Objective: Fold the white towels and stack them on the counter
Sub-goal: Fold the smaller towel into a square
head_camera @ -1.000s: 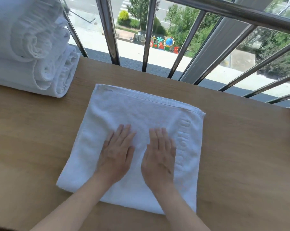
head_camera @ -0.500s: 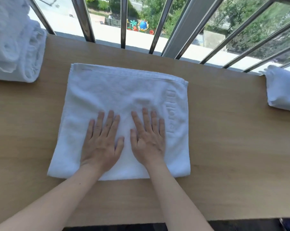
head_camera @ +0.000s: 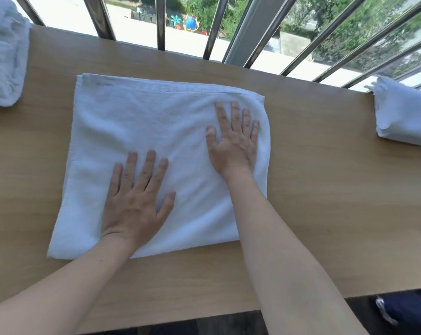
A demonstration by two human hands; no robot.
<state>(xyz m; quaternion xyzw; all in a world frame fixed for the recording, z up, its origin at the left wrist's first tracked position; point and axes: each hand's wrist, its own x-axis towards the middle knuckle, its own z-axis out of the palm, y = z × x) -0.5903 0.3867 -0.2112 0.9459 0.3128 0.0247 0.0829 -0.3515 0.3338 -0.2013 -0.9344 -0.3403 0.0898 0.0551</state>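
Down at the near edge of the wooden counter (head_camera: 325, 189), two bare forearms come in from below, and neither hand is holding anything. Just off the near right corner there's a bit of dark blue fabric (head_camera: 410, 310); can't tell what it is.

Left hand (head_camera: 134, 201) lies palm down on the white towel (head_camera: 144, 122), fingers straight and spread, a little left of the middle and toward the near edge. Right hand (head_camera: 233, 143) sits further out, also flat with straight fingers, close to the towel's right edge and not far from its far right corner. So both are just pressing on the cloth, no gripping or pinching.

That towel is laid out as a flat rectangle in the middle of the counter, with more than one layer showing at the far right corner.

Further back on the left, a pile of rolled white towels (head_camera: 4, 56) is cut off by the frame, well apart from the flat one. Over on the far right sits another folded white towel (head_camera: 402, 117), right up by the metal railing (head_camera: 160, 22).

Past the bars it's all outdoors: pavement, trees and a colourful bit of playground kit (head_camera: 191, 22) way below.
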